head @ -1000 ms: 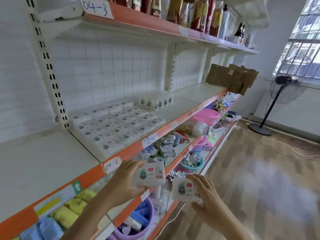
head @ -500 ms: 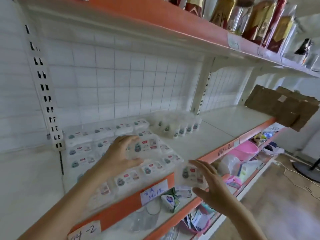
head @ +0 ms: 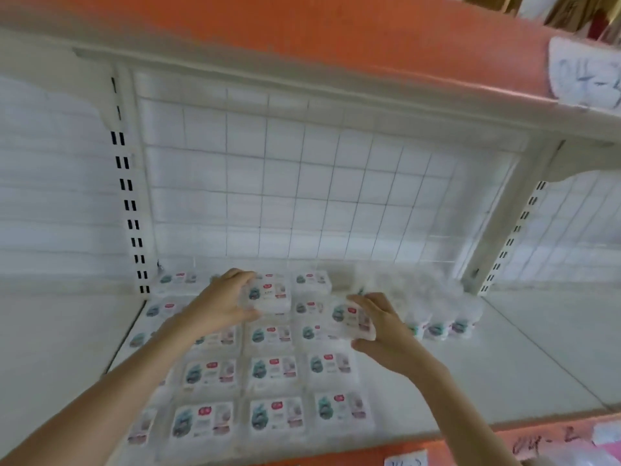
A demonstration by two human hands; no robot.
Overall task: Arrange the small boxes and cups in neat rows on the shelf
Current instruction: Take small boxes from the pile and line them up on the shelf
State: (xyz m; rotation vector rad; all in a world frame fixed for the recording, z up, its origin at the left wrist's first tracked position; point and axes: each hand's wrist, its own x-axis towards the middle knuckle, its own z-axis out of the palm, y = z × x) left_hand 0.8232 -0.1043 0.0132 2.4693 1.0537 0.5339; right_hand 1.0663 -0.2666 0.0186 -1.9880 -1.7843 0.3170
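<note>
A white wire-grid back panel (head: 295,183) closes the bay behind, flanked by slotted white uprights (head: 129,203); overhead runs an upper shelf's orange edge (head: 302,25) bearing a handwritten white label (head: 586,74); the white shelf (head: 487,371) below spreads wide, its own orange front lip (head: 470,445) carrying more handwritten tags.

Small white boxes (head: 274,366) lie flat across the left half of the shelf in straight rows and columns, printed faces up, each box's long axis running left to right; each shows a teal figure at the left end of its face and a red mark near the top. Just right of them, near the back, small clear cups (head: 437,327) stand close together, blurred.

The left hand (head: 218,306) holds one box (head: 268,292) above the rear rows, fingers curled over its top edge and thumb under; the box's long axis lies level, left to right. The right hand (head: 386,326) grips a second box (head: 353,317) at the right edge of the grid, thumb on its face, fingers wrapped behind; this box tilts down to the right.
</note>
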